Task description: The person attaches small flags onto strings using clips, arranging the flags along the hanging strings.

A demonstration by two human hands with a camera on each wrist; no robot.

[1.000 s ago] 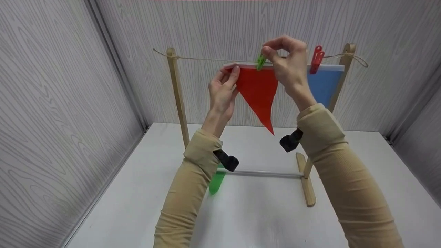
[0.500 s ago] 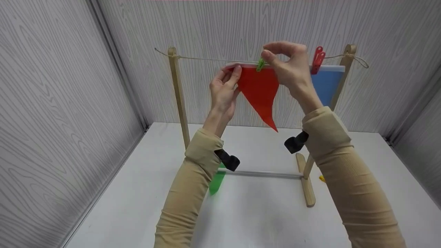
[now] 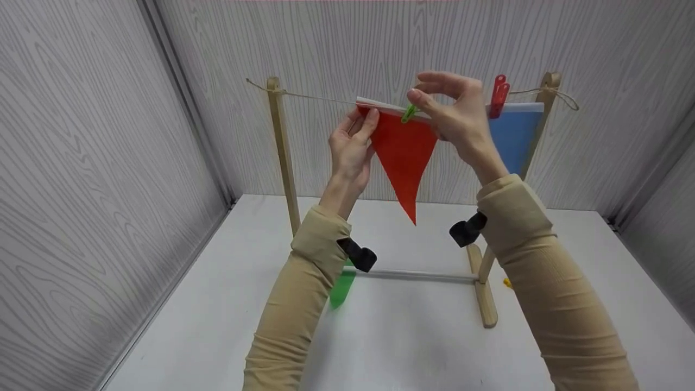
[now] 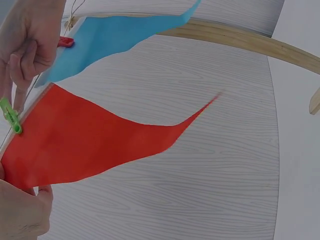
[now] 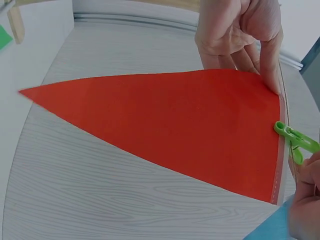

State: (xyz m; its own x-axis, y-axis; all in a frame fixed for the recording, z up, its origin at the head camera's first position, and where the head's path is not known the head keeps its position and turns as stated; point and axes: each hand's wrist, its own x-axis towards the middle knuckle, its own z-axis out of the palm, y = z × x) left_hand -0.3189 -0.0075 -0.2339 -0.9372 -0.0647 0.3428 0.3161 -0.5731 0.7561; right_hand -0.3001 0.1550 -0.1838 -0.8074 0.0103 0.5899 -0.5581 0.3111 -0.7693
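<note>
A red triangular pennant (image 3: 404, 146) with a white hem hangs at the string, point downward in the head view. My left hand (image 3: 350, 146) pinches its upper left corner between thumb and fingers. A small green clothespin (image 3: 408, 113) sits across the hem, tilted, its handles spread apart in the right wrist view (image 5: 295, 140). My right hand (image 3: 456, 111) is at the clothespin's handle end, thumb close above it. Its other fingers lie near the pennant's right corner; whether they grip anything is hidden. To the right hangs a blue pennant (image 3: 513, 136) under a red clothespin (image 3: 498, 98).
The string (image 3: 320, 99) runs between two wooden posts (image 3: 282, 152), joined low down by a pale rod (image 3: 418, 276). A green piece (image 3: 341, 290) lies partly behind the left sleeve. Something small and yellow (image 3: 507, 283) is beside the right foot (image 3: 486, 304).
My right hand has lowered slightly, and the hem now slopes down to the right. The green clothespin has tilted further. My left hand stays at the corner while the pennant's tip has swung.
</note>
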